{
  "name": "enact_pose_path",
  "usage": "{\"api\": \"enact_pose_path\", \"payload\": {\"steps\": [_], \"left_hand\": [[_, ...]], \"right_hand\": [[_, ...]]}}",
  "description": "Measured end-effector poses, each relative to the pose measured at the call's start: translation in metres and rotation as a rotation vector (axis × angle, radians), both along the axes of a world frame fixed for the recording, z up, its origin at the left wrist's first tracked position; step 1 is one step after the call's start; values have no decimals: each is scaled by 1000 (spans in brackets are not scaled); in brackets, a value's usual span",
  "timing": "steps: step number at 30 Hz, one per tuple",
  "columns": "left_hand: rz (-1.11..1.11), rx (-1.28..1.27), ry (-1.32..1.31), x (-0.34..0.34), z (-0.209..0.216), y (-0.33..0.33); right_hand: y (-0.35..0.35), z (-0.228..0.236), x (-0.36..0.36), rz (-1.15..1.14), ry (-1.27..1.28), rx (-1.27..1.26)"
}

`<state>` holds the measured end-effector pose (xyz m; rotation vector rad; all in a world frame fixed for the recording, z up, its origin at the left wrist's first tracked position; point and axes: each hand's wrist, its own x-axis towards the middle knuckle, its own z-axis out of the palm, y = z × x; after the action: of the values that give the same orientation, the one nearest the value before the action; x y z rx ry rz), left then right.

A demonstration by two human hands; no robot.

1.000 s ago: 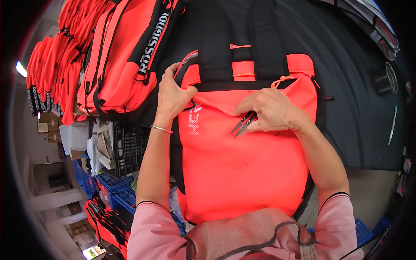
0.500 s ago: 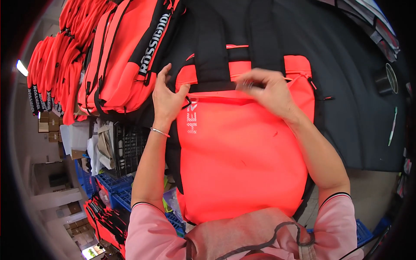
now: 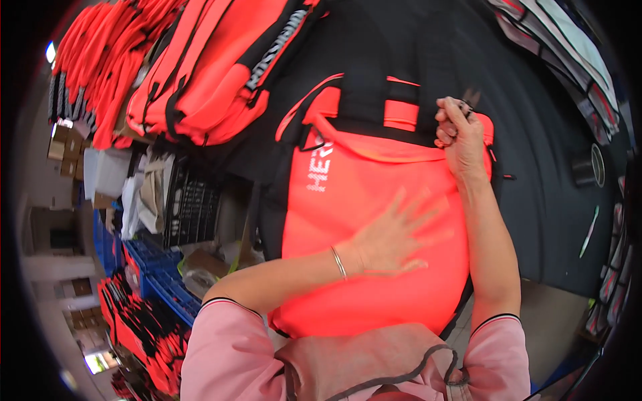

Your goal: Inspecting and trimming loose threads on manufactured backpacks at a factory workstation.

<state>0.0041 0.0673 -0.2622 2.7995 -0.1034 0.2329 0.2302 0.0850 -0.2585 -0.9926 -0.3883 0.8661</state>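
A neon-red backpack (image 3: 348,294) with black straps and white lettering lies in front of me on the black table cover. Its top opening (image 3: 374,150) gapes along the zipper edge. My left hand (image 3: 394,237), smeared by motion, is spread with fingers apart over the front panel; whether it touches cannot be told. At the upper right corner of the backpack, my right hand (image 3: 461,130) is closed around a small dark tool (image 3: 471,99) with two blurred tips, which looks like thread snips. Most of the tool is hidden in the fist.
Another red and black backpack (image 3: 207,80) lies at the far left, beside a stack of red bags (image 3: 114,67). A black crate (image 3: 190,207) and blue crates (image 3: 160,271) stand at left. On the right are a dark roll (image 3: 588,167) and a thin pale-green stick (image 3: 589,230).
My left hand has left the upper left corner and swept down over the front panel. My right hand has moved from the opening to the upper right corner, and the tool's tips now show.
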Motion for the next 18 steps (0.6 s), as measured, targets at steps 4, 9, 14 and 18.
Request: {"api": "enact_pose_path", "payload": {"steps": [4,9,14,18], "left_hand": [[-45,-244,111,-38,12,-21],[518,48,-349,-113,29,43],[1258,-822,-247,-177,18,88],[1011,-1149,-267,-175,10,99]], "right_hand": [[1,-5,0,5,-122,-42],[0,-9,2,58,-152,-31],[2,-6,-2,41,-240,-38],[3,13,-24,-9,-297,-154]]}}
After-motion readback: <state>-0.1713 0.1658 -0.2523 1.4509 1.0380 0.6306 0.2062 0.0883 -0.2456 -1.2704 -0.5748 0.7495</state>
